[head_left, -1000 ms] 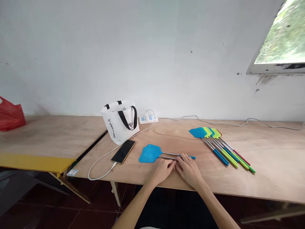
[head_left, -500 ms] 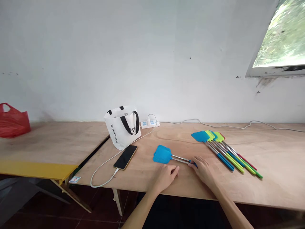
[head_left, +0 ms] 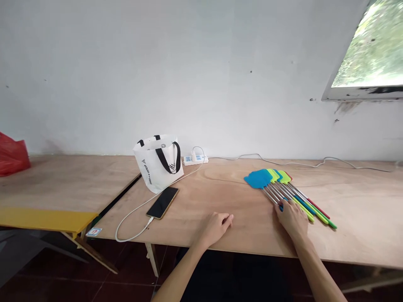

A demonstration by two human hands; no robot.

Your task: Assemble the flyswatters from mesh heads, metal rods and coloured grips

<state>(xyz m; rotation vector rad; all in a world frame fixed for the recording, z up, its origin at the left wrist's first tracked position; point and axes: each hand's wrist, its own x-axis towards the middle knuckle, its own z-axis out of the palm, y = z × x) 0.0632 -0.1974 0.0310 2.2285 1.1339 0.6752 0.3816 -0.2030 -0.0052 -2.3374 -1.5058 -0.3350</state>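
My right hand (head_left: 293,216) is closed around the handles of blue fly swatters (head_left: 258,179) at the left end of a fanned row. Its fingers hide most of those handles. Beside them, overlapping, lie yellow-green fly swatters (head_left: 286,177) and others with blue, green and red handles; their metal shafts slant toward the front right. My left hand (head_left: 216,228) rests on the tabletop near the front edge, its fingers curled in and nothing seen in them.
On the wooden table (head_left: 220,188), a black phone (head_left: 163,203) charges by a white cable. Behind it stand a white tote bag (head_left: 157,167) and a power strip (head_left: 195,160) against the wall. A red plastic bag (head_left: 12,155) sits at far left, beyond a gap between tables.
My right hand has carried the blue fly swatters rightward from the middle of the table to the row's left side. My left hand has stayed in nearly the same place.
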